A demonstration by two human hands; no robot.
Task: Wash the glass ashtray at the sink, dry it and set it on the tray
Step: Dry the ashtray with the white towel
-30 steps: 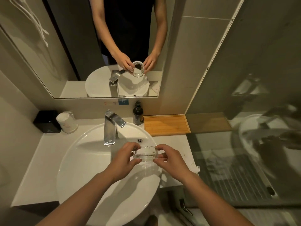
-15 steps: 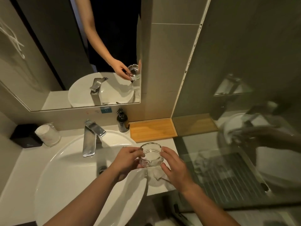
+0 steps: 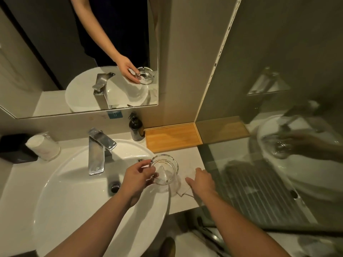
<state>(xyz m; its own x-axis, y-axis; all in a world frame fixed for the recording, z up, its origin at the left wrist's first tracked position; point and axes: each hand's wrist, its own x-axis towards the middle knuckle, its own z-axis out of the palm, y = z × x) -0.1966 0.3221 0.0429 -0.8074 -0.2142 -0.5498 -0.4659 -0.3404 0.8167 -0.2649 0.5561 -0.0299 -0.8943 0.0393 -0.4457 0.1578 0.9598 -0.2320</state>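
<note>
My left hand (image 3: pixel 138 176) grips the round glass ashtray (image 3: pixel 165 168) by its left rim and holds it over the right edge of the white basin (image 3: pixel 74 191). The ashtray is tilted toward me. My right hand (image 3: pixel 201 180) has let go of it and lies with fingers spread on a thin white cloth (image 3: pixel 183 186) on the counter beside the basin. The wooden tray (image 3: pixel 172 137) sits at the back of the counter, behind the ashtray, with nothing on it.
A chrome faucet (image 3: pixel 99 149) stands at the basin's back with no water running. A dark soap pump bottle (image 3: pixel 136 129) stands left of the tray. A wrapped cup (image 3: pixel 43 145) and black box (image 3: pixel 13 147) sit far left. A glass partition (image 3: pixel 259 164) borders the counter on the right.
My right hand released the ashtray and dropped onto the cloth. My left hand now holds the ashtray alone, moved right from over the basin's middle to its right edge.
</note>
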